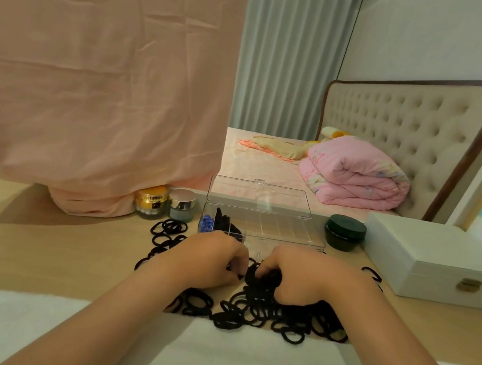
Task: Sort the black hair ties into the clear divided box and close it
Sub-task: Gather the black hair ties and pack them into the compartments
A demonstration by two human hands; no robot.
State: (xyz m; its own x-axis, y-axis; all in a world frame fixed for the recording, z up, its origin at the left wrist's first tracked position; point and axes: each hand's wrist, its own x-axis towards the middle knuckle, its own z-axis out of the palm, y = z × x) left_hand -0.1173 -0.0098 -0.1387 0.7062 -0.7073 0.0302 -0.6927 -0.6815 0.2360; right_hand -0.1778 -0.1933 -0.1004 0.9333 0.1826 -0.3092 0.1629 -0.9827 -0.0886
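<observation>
1. Many black hair ties (259, 314) lie piled on the table (65, 249), just in front of the open clear box (264, 227).
2. My left hand (208, 259) pinches one.
3. My right hand (306, 281) grips a bunch.

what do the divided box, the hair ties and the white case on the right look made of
Divided box: hard clear plastic, glossy; its dividers show through the walls.
Hair ties: likely fabric-covered elastic, black, matte and fuzzy.
White case: smooth, faintly sheened shell, perhaps lacquer or faux leather; clasp looks like brass-toned metal.
</observation>
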